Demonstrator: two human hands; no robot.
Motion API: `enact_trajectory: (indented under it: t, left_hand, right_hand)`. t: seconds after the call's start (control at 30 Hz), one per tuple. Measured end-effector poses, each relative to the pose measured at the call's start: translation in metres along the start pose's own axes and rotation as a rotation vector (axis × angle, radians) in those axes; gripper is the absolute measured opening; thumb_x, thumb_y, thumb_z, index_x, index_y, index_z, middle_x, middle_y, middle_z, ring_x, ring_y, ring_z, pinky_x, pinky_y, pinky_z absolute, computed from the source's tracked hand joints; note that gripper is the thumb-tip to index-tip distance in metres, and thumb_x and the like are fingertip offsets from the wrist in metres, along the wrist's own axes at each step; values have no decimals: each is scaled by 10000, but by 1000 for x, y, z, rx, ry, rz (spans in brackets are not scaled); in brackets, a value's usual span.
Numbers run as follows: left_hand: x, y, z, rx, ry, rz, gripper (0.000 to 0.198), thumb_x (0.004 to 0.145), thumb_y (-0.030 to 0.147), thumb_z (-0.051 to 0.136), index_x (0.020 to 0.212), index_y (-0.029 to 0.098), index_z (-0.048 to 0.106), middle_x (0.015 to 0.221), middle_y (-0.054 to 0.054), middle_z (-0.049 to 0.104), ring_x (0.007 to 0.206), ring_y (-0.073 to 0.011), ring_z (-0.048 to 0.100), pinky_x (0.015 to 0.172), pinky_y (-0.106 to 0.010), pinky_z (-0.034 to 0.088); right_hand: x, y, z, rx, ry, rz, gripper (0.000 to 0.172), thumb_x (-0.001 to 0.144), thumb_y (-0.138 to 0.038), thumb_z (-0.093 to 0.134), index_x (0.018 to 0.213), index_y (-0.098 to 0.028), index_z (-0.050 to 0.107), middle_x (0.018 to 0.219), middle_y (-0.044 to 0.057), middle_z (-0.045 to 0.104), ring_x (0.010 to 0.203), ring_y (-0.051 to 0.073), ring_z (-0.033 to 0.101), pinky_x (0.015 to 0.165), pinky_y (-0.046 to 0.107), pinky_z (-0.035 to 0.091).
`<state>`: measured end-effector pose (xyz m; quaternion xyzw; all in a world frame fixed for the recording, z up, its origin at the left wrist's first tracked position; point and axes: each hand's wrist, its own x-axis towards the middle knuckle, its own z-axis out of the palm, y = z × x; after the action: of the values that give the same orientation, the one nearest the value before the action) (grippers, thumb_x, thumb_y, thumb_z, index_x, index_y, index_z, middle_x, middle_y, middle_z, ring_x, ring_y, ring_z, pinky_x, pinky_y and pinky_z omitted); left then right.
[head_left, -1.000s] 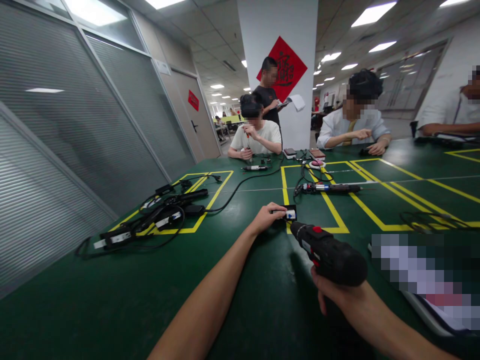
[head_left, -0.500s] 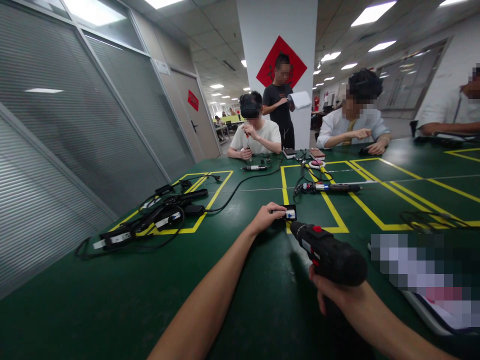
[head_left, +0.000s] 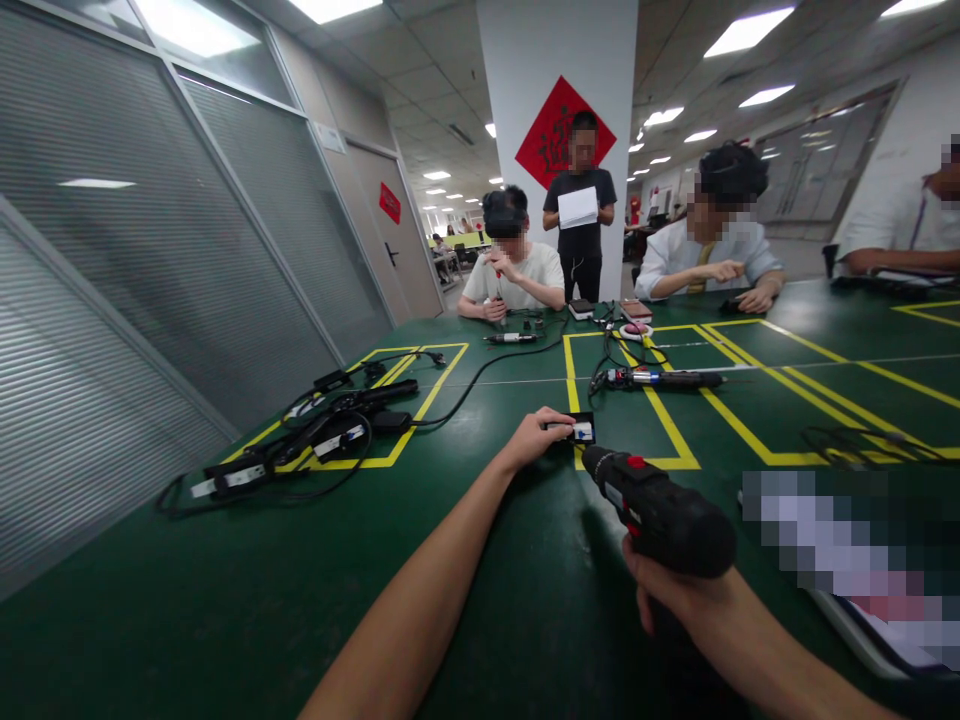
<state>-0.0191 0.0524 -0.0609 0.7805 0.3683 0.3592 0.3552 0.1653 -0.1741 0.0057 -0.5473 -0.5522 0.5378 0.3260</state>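
My right hand [head_left: 664, 585] is wrapped round the grip of a black cordless drill [head_left: 667, 515] with red switches. Its chuck points forward and left, close to a small black case [head_left: 588, 421] on the table. White and blue parts show inside that case; their kind is too small to make out. My left hand [head_left: 541, 437] grips the case from its left side, fingers closed over its edge. Whether the bit touches the case cannot be told from here.
Black devices with cables [head_left: 330, 425] lie at left on the green table [head_left: 300, 610]. A pen-shaped electric tool [head_left: 660, 379] lies beyond the case. At right is a blurred flat object [head_left: 862, 590]. Several people sit or stand across the table, one holding white paper [head_left: 577, 208].
My hands, the drill and the case hold almost the same place. Across the table, the standing person has turned forward and brought the paper in front of the chest.
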Motion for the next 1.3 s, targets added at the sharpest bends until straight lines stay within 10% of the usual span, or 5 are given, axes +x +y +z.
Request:
enact_trajectory:
  t: [1.3]
  left_hand:
    - [0,5,1,47,9,-25,296,711,332,587,967,197,650,963,-44,581,896,-166,533,833,-281,400]
  right_hand:
    - [2,-1,-1,-28,1,1,317,804,-474,417,759,-186,539,560,-1,550,615,165,518,581,298,353]
